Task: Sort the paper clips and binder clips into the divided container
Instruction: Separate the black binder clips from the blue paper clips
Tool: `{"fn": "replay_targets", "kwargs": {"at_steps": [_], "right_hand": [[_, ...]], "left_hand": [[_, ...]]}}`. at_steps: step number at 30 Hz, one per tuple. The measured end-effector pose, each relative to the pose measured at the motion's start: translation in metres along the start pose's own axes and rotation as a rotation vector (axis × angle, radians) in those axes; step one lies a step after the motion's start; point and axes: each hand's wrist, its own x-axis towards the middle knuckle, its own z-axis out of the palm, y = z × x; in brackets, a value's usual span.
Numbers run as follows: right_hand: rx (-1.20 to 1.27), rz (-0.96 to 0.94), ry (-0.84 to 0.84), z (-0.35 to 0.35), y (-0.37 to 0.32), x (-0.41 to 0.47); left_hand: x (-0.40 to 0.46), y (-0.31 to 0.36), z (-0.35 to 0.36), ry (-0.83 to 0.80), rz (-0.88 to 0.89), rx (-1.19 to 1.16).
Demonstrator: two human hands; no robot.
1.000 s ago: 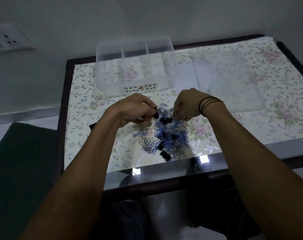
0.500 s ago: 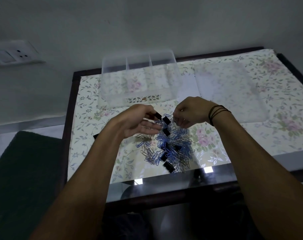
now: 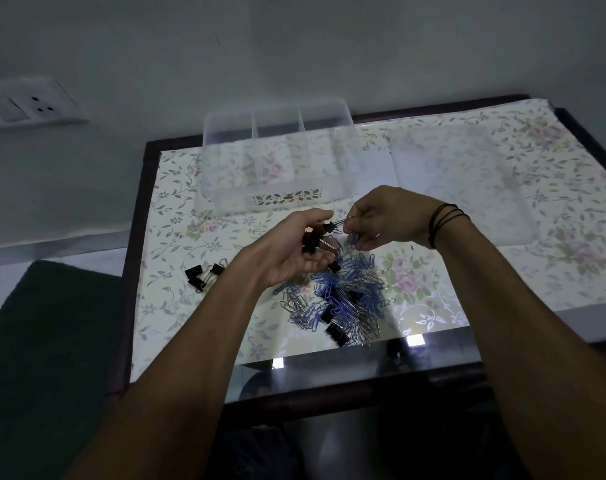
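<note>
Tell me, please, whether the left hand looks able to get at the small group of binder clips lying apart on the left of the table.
Probably yes, but not freely: the group of binder clips lies uncovered just left of the left hand, with nothing between them. That hand already holds several black binder clips, so it would likely need to drop those first.

A divided container [image 3: 277,168] sat at the table's [image 3: 571,271] back; a mixed clip pile [image 3: 343,299] lay before it, binder clips [image 3: 203,273] to the left.

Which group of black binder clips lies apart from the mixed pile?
The small cluster of binder clips left of the left hand. It lies alone on the table; the others are in the hand or mixed among the blue paper clips.
</note>
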Motion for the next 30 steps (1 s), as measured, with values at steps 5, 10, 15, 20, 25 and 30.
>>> {"fn": "replay_targets", "kwargs": {"at_steps": [5, 10, 15, 20, 25, 30], "right_hand": [[-0.015, 0.013, -0.016, -0.003, 0.000, -0.001], [-0.026, -0.016, -0.025, 0.000, -0.002, -0.001], [-0.080, -0.024, -0.016, 0.001, -0.005, -0.001], [-0.422, 0.079, -0.054, 0.005, 0.000, 0.001], [-0.109, 0.046, 0.090, 0.013, -0.008, 0.006], [-0.066, -0.036, 0.143, 0.019, -0.015, 0.006]], "left_hand": [[-0.001, 0.003, 0.002, -0.024, 0.099, 0.056], [0.001, 0.002, 0.002, 0.014, 0.049, 0.014], [0.002, -0.001, 0.004, -0.003, 0.070, 0.046], [0.004, -0.001, -0.001, 0.098, 0.094, -0.005], [0.005, 0.001, -0.005, 0.105, 0.138, -0.007], [0.002, 0.005, -0.002, 0.052, 0.183, -0.056]]}}
